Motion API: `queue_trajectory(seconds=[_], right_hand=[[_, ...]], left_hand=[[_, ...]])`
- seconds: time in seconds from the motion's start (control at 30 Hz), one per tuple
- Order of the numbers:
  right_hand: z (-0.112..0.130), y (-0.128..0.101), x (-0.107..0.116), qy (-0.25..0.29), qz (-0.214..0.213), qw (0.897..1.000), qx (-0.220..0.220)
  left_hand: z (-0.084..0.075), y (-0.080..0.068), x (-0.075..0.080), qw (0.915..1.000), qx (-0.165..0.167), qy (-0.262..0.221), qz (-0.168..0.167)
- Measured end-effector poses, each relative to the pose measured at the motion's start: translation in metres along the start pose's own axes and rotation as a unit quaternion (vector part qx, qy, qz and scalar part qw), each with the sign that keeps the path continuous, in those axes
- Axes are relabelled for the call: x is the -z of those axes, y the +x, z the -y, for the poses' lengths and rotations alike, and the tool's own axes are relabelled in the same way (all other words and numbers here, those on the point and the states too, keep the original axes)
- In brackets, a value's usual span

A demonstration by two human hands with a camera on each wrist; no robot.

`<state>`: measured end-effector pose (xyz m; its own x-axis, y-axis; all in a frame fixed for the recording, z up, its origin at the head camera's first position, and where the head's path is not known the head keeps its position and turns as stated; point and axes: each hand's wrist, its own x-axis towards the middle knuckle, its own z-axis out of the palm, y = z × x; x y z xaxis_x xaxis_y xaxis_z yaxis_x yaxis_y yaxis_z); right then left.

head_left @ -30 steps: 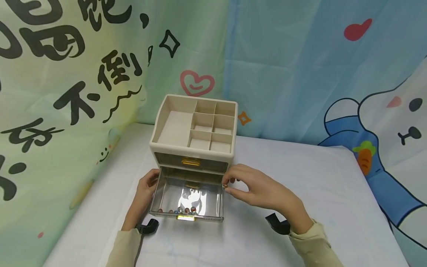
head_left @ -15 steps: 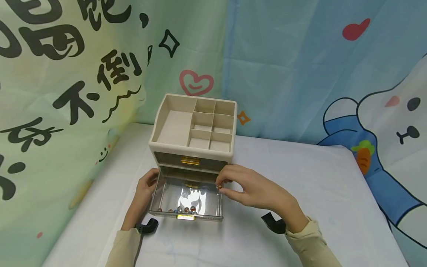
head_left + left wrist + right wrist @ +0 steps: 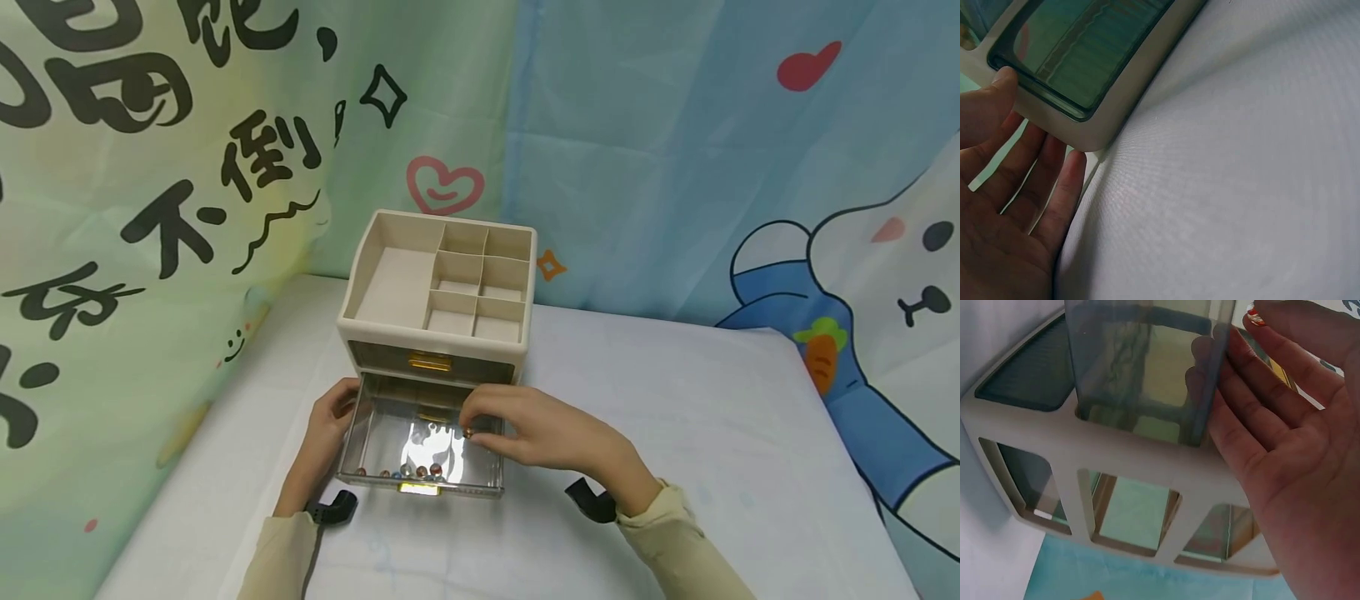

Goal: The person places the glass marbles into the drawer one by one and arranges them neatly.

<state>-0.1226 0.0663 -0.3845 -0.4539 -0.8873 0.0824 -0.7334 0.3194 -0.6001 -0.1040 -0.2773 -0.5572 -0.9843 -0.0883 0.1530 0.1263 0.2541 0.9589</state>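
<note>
Since a moment ago, our right hand (image 3: 536, 433) has slid left, from the drawer's right wall to over the open drawer (image 3: 420, 442). Its fingers (image 3: 476, 412) pinch a small bead (image 3: 468, 432) at the tips, just above the drawer's clear floor. Our left hand (image 3: 326, 429) has stayed put. It rests against the left side of the box (image 3: 438, 283), with straight, relaxed fingers (image 3: 1041, 181) at the box's bottom corner and the thumb on its edge. We see the drawer pulled out from the bottom of the box. More beads (image 3: 408, 472) lie in a row along the drawer's front wall, near its gold handle (image 3: 418, 489). Another drawer (image 3: 431, 361) above it is pushed in. On top of the box is a tray with small square cells. Everything sits on a white surface (image 3: 675, 400), with cartoon cloths hanging behind.
</note>
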Motion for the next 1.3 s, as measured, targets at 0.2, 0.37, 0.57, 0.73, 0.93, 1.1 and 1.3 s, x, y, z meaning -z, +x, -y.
queue_trajectory(seconds=[0.2, 0.37, 0.57, 0.73, 0.93, 1.1, 1.3], right_hand=[[0.000, 0.016, -0.008, -0.018, 0.029, 0.999, 0.003], [0.001, 0.027, -0.017, -0.043, 0.060, 0.997, -0.001], [0.006, 0.034, -0.026, -0.081, 0.080, 0.993, -0.014], [0.010, 0.042, -0.033, -0.129, 0.079, 0.988, -0.002], [0.015, 0.047, -0.040, -0.156, 0.081, 0.984, 0.005], [0.015, 0.048, -0.043, -0.170, 0.073, 0.983, 0.009], [0.016, 0.047, -0.044, -0.197, 0.069, 0.978, -0.001]], left_hand=[[0.000, 0.000, 0.000, 0.9999, -0.002, 0.009, 0.006], [-0.001, 0.000, -0.001, 1.0000, 0.005, -0.002, -0.002], [-0.002, 0.000, -0.003, 0.9999, 0.007, -0.014, 0.000], [-0.002, 0.001, -0.001, 0.9999, 0.001, -0.013, -0.007], [-0.004, 0.000, 0.000, 1.0000, 0.002, -0.003, -0.003], [-0.004, -0.001, 0.000, 1.0000, 0.003, -0.001, -0.005], [-0.003, -0.001, -0.001, 1.0000, 0.001, 0.002, 0.002]])
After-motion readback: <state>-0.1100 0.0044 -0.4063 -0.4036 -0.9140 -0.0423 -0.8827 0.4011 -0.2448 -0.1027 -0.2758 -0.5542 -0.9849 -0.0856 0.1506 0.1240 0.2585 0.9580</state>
